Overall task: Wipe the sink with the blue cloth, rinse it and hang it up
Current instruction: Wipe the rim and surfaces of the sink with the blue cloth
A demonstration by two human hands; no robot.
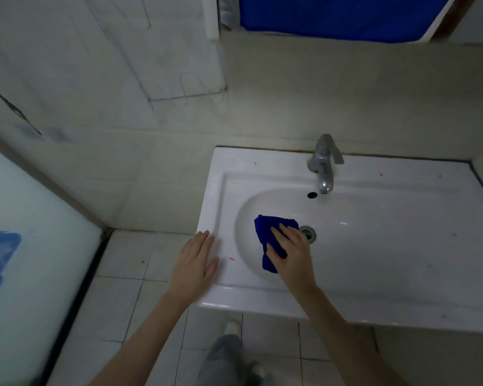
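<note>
The white sink [374, 174] fills the space below me. My left grip [197, 263] lies flat on its left rim, fingers straight and close together. My right grip [292, 249] presses straight fingers onto the blue cloth [264, 227], crumpled in the basin. The faucet [324, 165] stands at the back rim. The drain [307, 234] is just right of the cloth.

Bathroom: sink [374, 274], tap [324, 165], tiled floor [129, 288]

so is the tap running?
Off, it seems: no stream falls from the faucet spout into the sink.
</note>
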